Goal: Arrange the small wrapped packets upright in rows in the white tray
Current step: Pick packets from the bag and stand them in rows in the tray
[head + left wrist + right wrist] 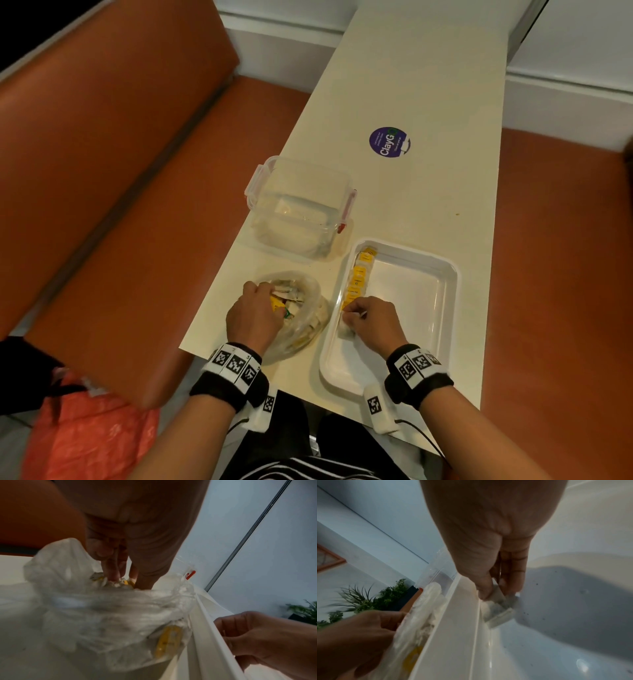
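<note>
The white tray lies on the table at the right. A row of yellow-topped packets stands upright along its left wall. At the near end of that row my right hand pinches a white packet between thumb and fingers, against the tray wall. My left hand reaches into a clear plastic bag full of loose packets, left of the tray. In the left wrist view its fingertips and thumb close on a yellow packet in the bag's mouth.
A clear lidded container with red-trimmed clips stands behind the bag. A purple round sticker is on the table farther back. An orange bench seat runs along the left. The table's near edge is at my wrists.
</note>
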The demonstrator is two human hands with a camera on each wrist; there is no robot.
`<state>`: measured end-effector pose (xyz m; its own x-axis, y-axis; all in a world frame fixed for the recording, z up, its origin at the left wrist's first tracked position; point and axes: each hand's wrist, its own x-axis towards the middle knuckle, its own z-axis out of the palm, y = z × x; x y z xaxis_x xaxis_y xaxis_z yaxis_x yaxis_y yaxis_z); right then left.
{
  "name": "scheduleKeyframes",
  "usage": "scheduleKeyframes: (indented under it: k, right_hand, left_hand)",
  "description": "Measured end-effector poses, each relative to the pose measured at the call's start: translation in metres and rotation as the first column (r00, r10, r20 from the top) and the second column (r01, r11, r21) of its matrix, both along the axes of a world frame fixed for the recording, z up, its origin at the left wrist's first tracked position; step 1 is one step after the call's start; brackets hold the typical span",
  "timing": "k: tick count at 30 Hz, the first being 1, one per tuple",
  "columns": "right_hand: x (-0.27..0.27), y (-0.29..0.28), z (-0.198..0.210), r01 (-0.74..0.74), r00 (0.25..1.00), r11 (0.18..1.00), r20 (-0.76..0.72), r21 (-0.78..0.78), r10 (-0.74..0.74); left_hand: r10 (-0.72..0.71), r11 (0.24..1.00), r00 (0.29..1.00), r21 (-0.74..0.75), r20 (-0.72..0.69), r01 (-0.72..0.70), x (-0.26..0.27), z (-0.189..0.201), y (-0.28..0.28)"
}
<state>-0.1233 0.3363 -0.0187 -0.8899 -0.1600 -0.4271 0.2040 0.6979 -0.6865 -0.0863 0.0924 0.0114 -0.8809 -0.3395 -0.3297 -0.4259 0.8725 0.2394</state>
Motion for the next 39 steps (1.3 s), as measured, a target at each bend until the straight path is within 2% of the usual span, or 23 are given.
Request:
scheduleKeyframes:
  k: [4,8,13,17,22,26,28,29,32,34,36,39]
  right_hand:
    - [0.004,0.000,-0.001,0.019,0.997,0.998,-0.071,0.064,-0.014]
    - [0.008,0.003,0.002,0.053,0.992,0.997,-0.122,0.064,-0.045]
    - [0.008,0.014,0.007,0.066,0.991,0.996,-0.120,0.066,-0.058]
    - [0.009,0.017,0.007,0.084,0.993,0.995,-0.092,0.050,-0.079]
    - [0.010,0.023,0.008,0.115,0.991,0.993,-0.067,0.027,-0.113]
    - [0.011,0.022,0.014,0.119,0.991,0.993,-0.054,0.003,-0.119]
    - [0.010,0.020,0.018,0.121,0.992,0.993,-0.045,-0.014,-0.122]
    - [0.009,0.019,0.021,0.120,0.992,0.992,-0.041,-0.024,-0.121]
    - [0.008,0.014,0.028,0.116,0.993,0.991,-0.013,-0.063,-0.117]
    - [0.008,0.011,0.032,0.112,0.994,0.990,0.003,-0.087,-0.112]
    - [0.008,0.008,0.036,0.092,0.996,0.991,0.012,-0.095,-0.092]
    - [0.008,0.004,0.044,0.054,0.999,0.993,0.011,-0.106,-0.053]
  left_hand:
    - [-0.073,0.997,0.997,-0.029,-0.030,0.072,0.000,-0.006,0.004]
    - [-0.148,0.989,0.988,-0.030,-0.049,0.147,-0.007,-0.013,0.003]
    - [-0.167,0.986,0.986,-0.008,-0.028,0.167,-0.019,-0.020,0.001]
    - [-0.111,0.994,0.994,0.015,-0.020,0.111,-0.021,-0.022,-0.005]
    - [0.022,0.982,1.000,0.187,-0.016,-0.019,-0.019,-0.015,-0.011]
    - [0.101,0.913,0.995,0.398,-0.008,-0.089,-0.010,-0.004,-0.020]
    - [0.170,0.820,0.985,0.556,-0.004,-0.139,0.000,0.000,-0.025]
    - [0.223,0.732,0.974,0.653,0.038,-0.193,0.006,0.002,-0.026]
    - [0.328,0.379,0.913,0.851,0.243,-0.363,0.021,0.012,-0.024]
    - [0.365,0.160,0.868,0.896,0.337,-0.415,0.026,0.017,-0.021]
    - [0.375,-0.026,0.837,0.907,0.398,-0.420,0.028,0.024,-0.019]
    - [0.393,-0.212,0.808,0.899,0.438,-0.384,0.027,0.033,-0.021]
